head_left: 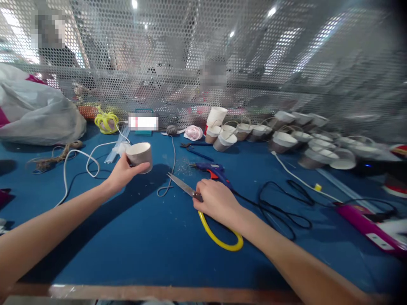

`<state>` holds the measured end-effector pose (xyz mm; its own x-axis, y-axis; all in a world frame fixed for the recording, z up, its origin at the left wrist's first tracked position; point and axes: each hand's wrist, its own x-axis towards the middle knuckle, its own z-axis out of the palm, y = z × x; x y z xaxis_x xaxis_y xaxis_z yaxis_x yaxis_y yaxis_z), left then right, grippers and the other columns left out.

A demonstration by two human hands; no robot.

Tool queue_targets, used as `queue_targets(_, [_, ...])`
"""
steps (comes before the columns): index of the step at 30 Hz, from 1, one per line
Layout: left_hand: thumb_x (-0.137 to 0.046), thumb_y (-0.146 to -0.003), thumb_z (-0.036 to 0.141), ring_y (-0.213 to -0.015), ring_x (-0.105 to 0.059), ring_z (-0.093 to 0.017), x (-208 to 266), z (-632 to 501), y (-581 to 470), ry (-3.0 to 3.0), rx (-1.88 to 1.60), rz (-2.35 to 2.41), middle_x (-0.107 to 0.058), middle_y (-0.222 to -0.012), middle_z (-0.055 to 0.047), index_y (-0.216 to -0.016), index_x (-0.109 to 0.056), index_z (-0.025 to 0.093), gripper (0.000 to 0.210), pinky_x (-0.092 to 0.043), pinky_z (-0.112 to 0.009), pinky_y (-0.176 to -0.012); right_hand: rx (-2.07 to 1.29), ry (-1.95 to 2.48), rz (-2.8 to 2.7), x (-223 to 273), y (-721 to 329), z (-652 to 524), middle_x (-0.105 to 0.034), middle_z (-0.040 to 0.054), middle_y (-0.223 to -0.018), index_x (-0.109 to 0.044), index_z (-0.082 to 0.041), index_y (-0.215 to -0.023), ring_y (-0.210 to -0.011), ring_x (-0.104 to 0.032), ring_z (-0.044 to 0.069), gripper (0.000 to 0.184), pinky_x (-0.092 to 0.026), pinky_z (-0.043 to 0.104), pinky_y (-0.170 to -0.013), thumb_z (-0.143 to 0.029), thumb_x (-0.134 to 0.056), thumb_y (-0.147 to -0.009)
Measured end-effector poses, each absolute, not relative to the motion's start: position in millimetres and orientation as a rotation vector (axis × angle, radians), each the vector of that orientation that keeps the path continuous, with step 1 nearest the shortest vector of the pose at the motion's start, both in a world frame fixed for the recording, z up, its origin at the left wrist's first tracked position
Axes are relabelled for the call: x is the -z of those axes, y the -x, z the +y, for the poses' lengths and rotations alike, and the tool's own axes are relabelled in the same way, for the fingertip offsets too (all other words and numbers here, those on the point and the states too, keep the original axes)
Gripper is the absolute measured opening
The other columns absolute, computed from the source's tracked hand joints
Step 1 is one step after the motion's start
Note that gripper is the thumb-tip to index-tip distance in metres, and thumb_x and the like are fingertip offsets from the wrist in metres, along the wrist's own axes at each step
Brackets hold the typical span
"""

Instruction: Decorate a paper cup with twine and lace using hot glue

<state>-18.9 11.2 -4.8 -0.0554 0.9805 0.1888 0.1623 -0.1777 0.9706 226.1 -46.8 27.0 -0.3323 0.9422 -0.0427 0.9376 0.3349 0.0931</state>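
Blue bench [133, 245] below both hands, no readable writing anywhere. Right hand [216, 202] lies over yellow-handled scissors [219, 237], fingers curled on them. Left hand [122, 173] lifted, fingers grasping a small paper cup [140, 156], unmarked.

Right hand [218, 202] covers the scissors' [203, 212] upper handle loop; label on the box [143, 123] is blurred; the cups [321, 144] at far right smear out of focus.

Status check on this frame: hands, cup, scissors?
Left hand holds paper cup aloft. Right hand rests on yellow-handled scissors, lying on table. Glue gun just beyond.
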Motion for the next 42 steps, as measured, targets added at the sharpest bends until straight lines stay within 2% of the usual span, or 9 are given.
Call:
queue_targets(5, [-0.070, -0.062, 0.034, -0.107, -0.054, -0.027, -14, 0, 16, -1.439, -1.252, 1.211, -0.056, -0.116, -0.016, -0.113, -0.044, 0.010, 0.063, -0.041, -0.041, -0.094, -0.047, -1.758, 2.479, -35, -244, -64, -0.065, 0.0066, -0.078, -0.060, -0.016, -0.073, -0.069, -0.060, 0.019, 0.006, -0.035, 0.027, -0.055, -0.021, -0.056, -0.072])
queue_targets(12, [-0.077, -0.057, 0.035, -0.103, -0.057, -0.025, -12, -63, -14, -1.903, -0.583, 0.824, -0.060, -0.112, -0.010, -0.115, -0.043, 0.017, 0.071, -0.044, -0.038, -0.091, -0.001, -1.945, 2.405, -26, -254, -49, -0.065, 0.0077, -0.078, -0.058, -0.016, -0.074, -0.063, -0.060, 0.020, 0.010, -0.030, 0.027, -0.050, -0.024, -0.052, -0.075])
queue_targets(18, [-0.078, -0.056, 0.032, -0.106, -0.055, -0.029, -10, -44, -16, -2.140, -0.321, 0.846, -0.057, -0.117, -0.015, -0.121, -0.041, 0.015, 0.076, -0.044, -0.041, -0.089, 0.104, -2.032, 2.451, -32, -252, -40, -0.064, 0.0049, -0.077, -0.054, -0.018, -0.072, -0.067, -0.060, 0.018, 0.009, -0.033, 0.025, -0.052, -0.026, -0.053, -0.074])
queue_targets(21, [-0.064, -0.070, 0.014, -0.106, -0.055, -0.026, -21, -16, -5, -2.399, -0.124, 0.873, -0.058, -0.116, -0.012, -0.117, -0.050, 0.016, 0.049, -0.042, -0.039, -0.092, 0.150, -2.071, 2.466, -33, -251, -37, -0.065, 0.0044, -0.076, -0.053, -0.019, -0.071, -0.064, -0.059, 0.016, 0.008, -0.034, 0.024, -0.052, -0.026, -0.053, -0.073])
queue_targets(23, [-0.051, -0.079, 0.010, -0.102, -0.056, -0.023, -22, -1, -6, -2.586, -0.150, 0.936, -0.057, -0.113, -0.012, -0.117, -0.053, 0.018, 0.040, -0.043, -0.036, -0.089, 0.172, -2.085, 2.482, -32, -250, -34, -0.065, 0.0041, -0.076, -0.052, -0.019, -0.070, -0.064, -0.059, 0.016, 0.007, -0.035, 0.023, -0.052, -0.026, -0.053, -0.073])
queue_targets(28, [-0.053, -0.080, 0.018, -0.088, -0.058, -0.017, 2, 21, -31, -2.786, -0.130, 0.846, -0.059, -0.094, -0.007, -0.087, -0.065, 0.018, 0.014, -0.046, -0.024, -0.078, 0.181, -2.093, 2.504, -34, -247, -28, -0.065, 0.0035, -0.076, -0.051, -0.019, -0.070, -0.063, -0.059, 0.015, 0.008, -0.038, 0.023, -0.054, -0.027, -0.053, -0.073])
queue_targets(31, [-0.053, -0.079, 0.018, -0.080, -0.059, -0.016, 6, 39, -34, -2.805, -0.137, 1.006, -0.060, -0.086, -0.006, -0.079, -0.063, 0.016, 0.010, -0.046, -0.025, -0.074, 0.161, -2.081, 2.486, -36, -249, -27, -0.065, 0.0035, -0.078, -0.051, -0.019, -0.070, -0.064, -0.060, 0.015, 0.009, -0.038, 0.023, -0.054, -0.027, -0.053, -0.074])
queue_targets(37, [-0.031, -0.085, 0.014, -0.085, -0.060, -0.028, -24, 101, 3, -2.679, -0.335, 1.731, -0.060, -0.090, -0.018, -0.098, -0.055, 0.009, 0.028, -0.046, -0.041, -0.073, 0.076, -1.934, 2.443, -34, -260, -32, -0.065, 0.0063, -0.081, -0.057, -0.018, -0.072, -0.070, -0.061, 0.020, 0.003, -0.037, 0.027, -0.059, -0.020, -0.057, -0.072])
queue_targets(42, [-0.038, -0.079, 0.010, -0.104, -0.056, -0.030, -28, 106, 10, -2.673, -0.312, 1.788, -0.052, -0.115, -0.021, -0.113, -0.049, 0.009, 0.036, -0.043, -0.041, -0.087, 0.056, -1.939, 2.349, -39, -271, -28, -0.067, 0.0067, -0.089, -0.062, -0.019, -0.079, -0.083, -0.062, 0.022, 0.016, -0.042, 0.028, -0.069, -0.034, -0.058, -0.079])
